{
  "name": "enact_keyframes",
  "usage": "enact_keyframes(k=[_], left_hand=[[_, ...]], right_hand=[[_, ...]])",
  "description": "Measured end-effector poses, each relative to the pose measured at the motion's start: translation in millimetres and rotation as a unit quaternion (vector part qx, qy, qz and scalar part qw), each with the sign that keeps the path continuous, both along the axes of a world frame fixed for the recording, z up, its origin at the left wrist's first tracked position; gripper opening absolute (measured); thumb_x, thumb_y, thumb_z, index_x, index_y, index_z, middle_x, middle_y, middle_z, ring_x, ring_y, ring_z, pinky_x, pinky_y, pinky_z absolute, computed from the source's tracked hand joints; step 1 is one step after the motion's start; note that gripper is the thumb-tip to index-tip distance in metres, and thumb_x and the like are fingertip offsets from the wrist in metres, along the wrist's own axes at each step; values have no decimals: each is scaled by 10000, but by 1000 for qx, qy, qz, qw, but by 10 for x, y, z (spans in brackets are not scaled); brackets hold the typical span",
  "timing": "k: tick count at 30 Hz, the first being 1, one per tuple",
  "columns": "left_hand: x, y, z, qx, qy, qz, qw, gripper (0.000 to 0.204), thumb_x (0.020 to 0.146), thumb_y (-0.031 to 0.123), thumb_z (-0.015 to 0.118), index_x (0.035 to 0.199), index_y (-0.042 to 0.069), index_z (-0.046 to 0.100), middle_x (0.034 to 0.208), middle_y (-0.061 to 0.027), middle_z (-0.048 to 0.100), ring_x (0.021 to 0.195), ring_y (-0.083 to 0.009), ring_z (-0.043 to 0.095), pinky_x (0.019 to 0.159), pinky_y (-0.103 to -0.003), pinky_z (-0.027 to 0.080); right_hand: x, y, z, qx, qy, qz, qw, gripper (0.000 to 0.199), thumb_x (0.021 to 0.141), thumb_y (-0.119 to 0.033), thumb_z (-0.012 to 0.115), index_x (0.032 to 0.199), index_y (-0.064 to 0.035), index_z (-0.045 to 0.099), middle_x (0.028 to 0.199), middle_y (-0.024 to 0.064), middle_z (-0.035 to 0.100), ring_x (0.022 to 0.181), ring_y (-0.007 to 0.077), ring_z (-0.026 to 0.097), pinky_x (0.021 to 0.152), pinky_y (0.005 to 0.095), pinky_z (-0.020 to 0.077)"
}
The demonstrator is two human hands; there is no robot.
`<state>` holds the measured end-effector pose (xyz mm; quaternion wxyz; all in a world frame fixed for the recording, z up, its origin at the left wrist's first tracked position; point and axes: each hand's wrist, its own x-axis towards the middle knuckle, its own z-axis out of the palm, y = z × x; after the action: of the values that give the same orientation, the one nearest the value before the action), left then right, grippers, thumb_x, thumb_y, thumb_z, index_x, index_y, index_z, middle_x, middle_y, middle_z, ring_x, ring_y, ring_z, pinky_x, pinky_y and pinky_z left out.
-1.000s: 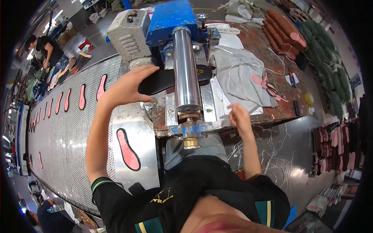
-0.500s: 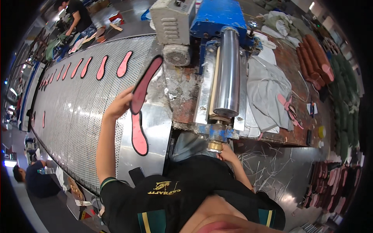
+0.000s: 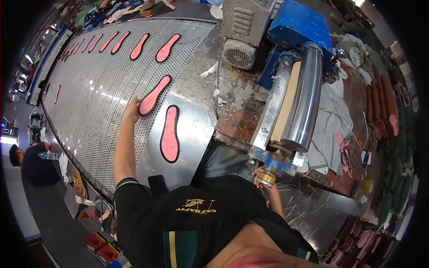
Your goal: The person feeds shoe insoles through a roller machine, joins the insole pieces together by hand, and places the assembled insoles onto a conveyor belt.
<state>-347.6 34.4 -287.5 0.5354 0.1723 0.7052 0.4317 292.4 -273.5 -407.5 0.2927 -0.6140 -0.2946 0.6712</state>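
The perforated metal belt (image 3: 89, 98) runs ahead. My left hand (image 3: 132, 107), fingers flat, presses a pink insole (image 3: 154, 95) there; thin, light, floppy, best pinched at its heel edge. My right hand (image 3: 263, 178) wraps a brass knob (image 3: 268, 177).

Shoe factory w/ insoles (image 3: 153, 95) on mesh conveyor (image 3: 89, 89), roller machine (image 3: 300, 102)

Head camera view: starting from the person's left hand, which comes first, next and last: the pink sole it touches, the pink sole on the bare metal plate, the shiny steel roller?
1. Pink sole, under the left hand, on the mesh.
2. Plate sole, just right.
3. Steel roller, far right.
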Motion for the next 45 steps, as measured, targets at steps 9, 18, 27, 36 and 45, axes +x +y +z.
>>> enact_keyframes(k=[9, 18, 27, 36, 45], left_hand=[[618, 1064, -23, 153, -56, -45, 986, 193, 896, 156, 514, 937, -13, 597, 864, -108, 623, 769, -208, 619, 686, -343, 511], [1361, 2297, -201, 202, -16, -68, 977, 100, 841, 115, 590, 774, 41, 592, 668, -35, 513, 598, -152, 488, 536, -336, 368], [2113, 2433, -186, 179, 199, -194, 944, 237, 769, 116, 581, 891, -69, 664, 713, -140, 626, 618, -213, 579, 544, -363, 421], [1555, 2813, -308, 215, 434, -178, 856, 267, 733, 74, 615, 959, -15, 726, 908, -235, 707, 811, -292, 703, 749, -393, 527], [2226, 2519, -46, 144, 411, -233, 869, 277, 795, 99, 547, 1008, 23, 707, 1016, -235, 679, 958, -382, 661, 827, -443, 518]], right_hand=[[365, -558, -723, -15, -29, -72, 997, 136, 842, -164, 614, 813, -32, 617, 633, 32, 568, 513, 141, 505, 480, 300, 377], [194, -753, -585, 6, -5, -115, 993, 205, 846, -234, 631, 827, -31, 654, 736, 21, 588, 674, 141, 511, 625, 316, 415], [194, -763, -374, -31, -46, -146, 988, 254, 860, -274, 612, 844, -24, 649, 738, 14, 586, 680, 145, 509, 635, 314, 418], [178, -610, -558, -33, -29, -95, 994, 303, 893, -331, 557, 856, -39, 629, 683, 21, 583, 595, 142, 504, 555, 301, 398], [457, -658, -539, -81, -62, -82, 991, 355, 926, -388, 503, 868, -53, 608, 627, 29, 579, 510, 139, 499, 475, 288, 378]])
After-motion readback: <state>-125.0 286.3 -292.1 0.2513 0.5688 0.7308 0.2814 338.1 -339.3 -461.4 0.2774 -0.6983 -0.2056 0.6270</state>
